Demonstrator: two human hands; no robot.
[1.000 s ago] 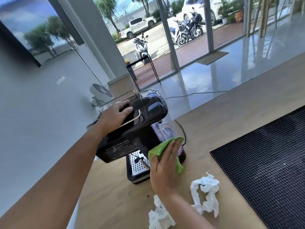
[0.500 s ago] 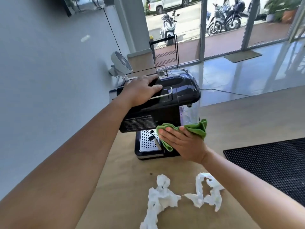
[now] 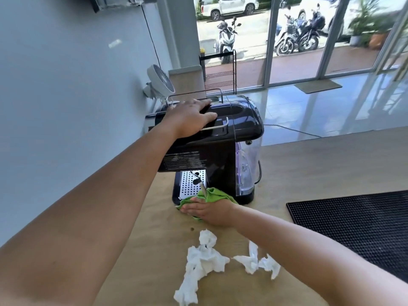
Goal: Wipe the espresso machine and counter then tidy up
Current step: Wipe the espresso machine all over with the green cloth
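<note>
Saw one black espresso machine [image 3: 238,133] at the far left of the wooden counter [image 3: 309,164]. Found the left hand [image 3: 189,120] resting flat on its top, fingers spread and fairly straight. Found the right hand [image 3: 209,209], fingers straight and together, pressing one green cloth [image 3: 217,194] against the counter at the near edge of the machine's base. Counted two crumpled white paper wads [image 3: 203,259] [image 3: 258,262] nearer, side by side but apart. Noted one black ribbed mat [image 3: 353,224] at right and one small white fan [image 3: 160,81] beyond the machine.
</note>
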